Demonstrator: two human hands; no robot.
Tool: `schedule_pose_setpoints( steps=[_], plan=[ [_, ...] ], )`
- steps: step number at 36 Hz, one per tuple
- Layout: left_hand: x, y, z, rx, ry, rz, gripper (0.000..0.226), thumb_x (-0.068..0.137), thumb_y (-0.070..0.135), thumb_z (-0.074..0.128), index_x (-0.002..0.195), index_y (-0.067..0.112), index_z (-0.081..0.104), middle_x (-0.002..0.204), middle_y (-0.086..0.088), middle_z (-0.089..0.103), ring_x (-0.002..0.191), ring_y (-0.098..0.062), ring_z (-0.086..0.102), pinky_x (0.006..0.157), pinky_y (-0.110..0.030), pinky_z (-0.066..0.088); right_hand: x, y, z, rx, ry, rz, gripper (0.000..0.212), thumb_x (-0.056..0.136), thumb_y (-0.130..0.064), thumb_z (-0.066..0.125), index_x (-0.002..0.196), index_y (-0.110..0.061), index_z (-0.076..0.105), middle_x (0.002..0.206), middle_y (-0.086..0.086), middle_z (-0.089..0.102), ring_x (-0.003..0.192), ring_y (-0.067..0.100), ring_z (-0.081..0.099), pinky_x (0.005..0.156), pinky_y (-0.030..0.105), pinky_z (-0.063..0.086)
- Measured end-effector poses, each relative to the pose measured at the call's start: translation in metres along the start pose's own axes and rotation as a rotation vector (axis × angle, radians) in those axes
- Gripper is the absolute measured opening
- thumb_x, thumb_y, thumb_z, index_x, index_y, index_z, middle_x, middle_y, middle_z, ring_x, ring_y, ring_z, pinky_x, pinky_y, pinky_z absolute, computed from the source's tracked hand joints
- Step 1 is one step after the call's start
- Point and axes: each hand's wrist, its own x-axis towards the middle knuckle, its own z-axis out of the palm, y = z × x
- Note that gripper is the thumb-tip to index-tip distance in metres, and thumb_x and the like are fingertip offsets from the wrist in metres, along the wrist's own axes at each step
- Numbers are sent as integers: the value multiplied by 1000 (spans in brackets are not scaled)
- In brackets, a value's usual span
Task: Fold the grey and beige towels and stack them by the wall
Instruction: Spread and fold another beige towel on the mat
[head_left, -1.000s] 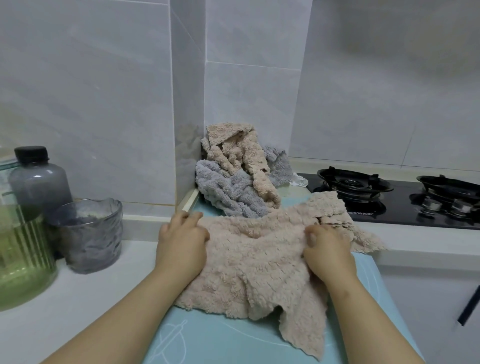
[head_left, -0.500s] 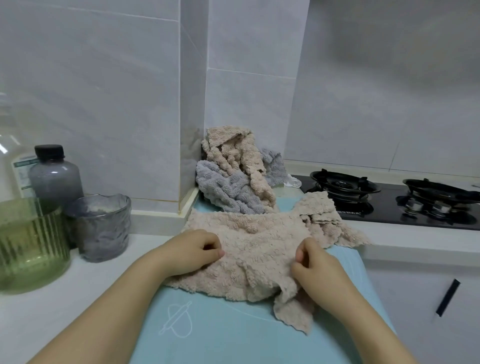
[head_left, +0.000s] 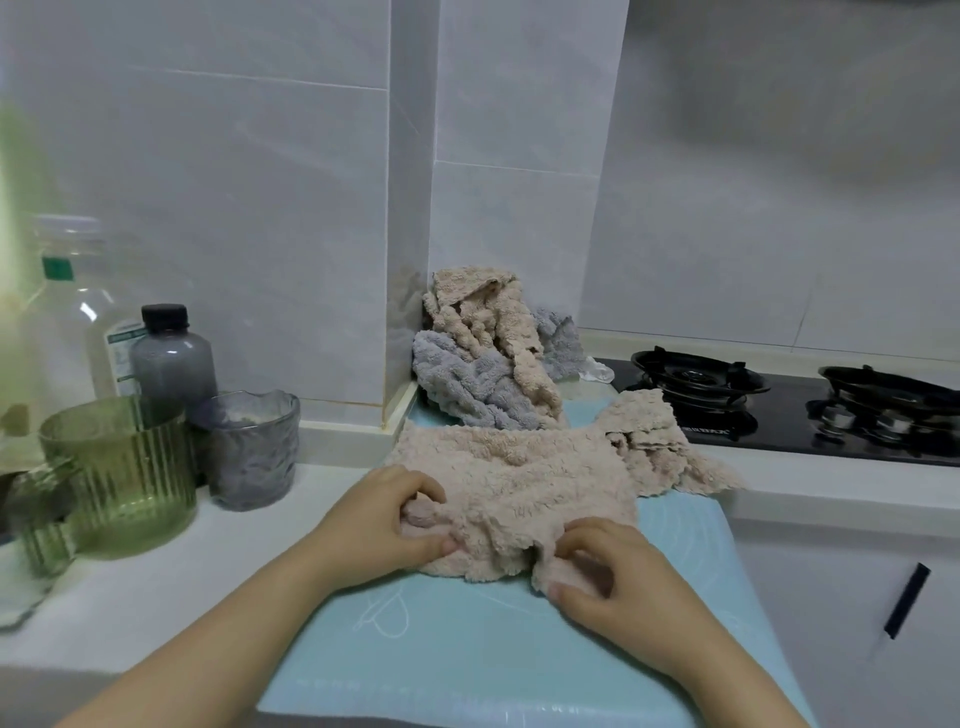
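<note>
At the near edge of the counter, a pale blue mat (head_left: 467, 654) lies over the white worktop (head_left: 156, 582), and both bare forearms reach in above it. The left hand (head_left: 387, 519) has its fingers curled on the near left edge of a beige towel (head_left: 519, 467), thumb and fingertips pinching a bunched fold. The right hand (head_left: 610, 569) likewise pinches the towel's near right corner, which is gathered into a small lump under its curled fingers. The beige towel lies crumpled rather than flat on the mat. Its far right part is doubled over in loose layers and trails off the mat onto the worktop just in front of the hob. To the left of the mat stand a ribbed green glass (head_left: 119, 467) and a grey textured glass (head_left: 249, 449) just beside it. Behind them is a dark bottle (head_left: 174, 358) with a black cap, and a clear bottle (head_left: 78, 312), partly blurred, stands further left. Beyond the held towel, in the corner where the tiled wall (head_left: 260, 208) steps back, sits an unfolded heap. A grey towel (head_left: 467, 387) is at the bottom, against the wall, and a second beige towel (head_left: 483, 317) is draped over it, leaning on the tiles. To the right, a black gas hob (head_left: 779, 415) carries two burners. Below the worktop, a white cabinet front has a dark handle (head_left: 906, 600).
</note>
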Motion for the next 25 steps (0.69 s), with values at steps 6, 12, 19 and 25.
schedule_pose_setpoints(
  steps=[6,12,19,25],
  plan=[
    [1,-1,0,-99,-24,-45,33,51,62,59,73,38,53,83,9,49,77,1,47,67,-10,32,-2,0,1,28,75,50,21,77,-15,56,82,-34,47,90,-17,50,87,3,48,78,15,40],
    [2,3,-3,-196,-82,-102,11,59,31,57,70,28,57,84,6,51,73,-2,48,66,-12,34,2,3,0,3,143,205,12,79,-7,52,87,-16,49,81,-8,44,72,4,41,62,18,35],
    [-4,7,-8,-220,-101,-182,10,63,28,55,72,24,59,81,8,53,71,-6,49,68,-21,37,0,1,-4,6,107,287,12,83,-5,46,87,-16,49,80,-3,52,70,9,44,57,18,34],
    [-17,7,-22,-224,-37,-204,14,81,8,60,77,22,61,66,11,58,61,-5,48,62,-23,37,-10,4,-13,103,138,235,19,87,-9,50,82,-28,50,74,-10,56,66,4,48,59,14,37]
  ],
)
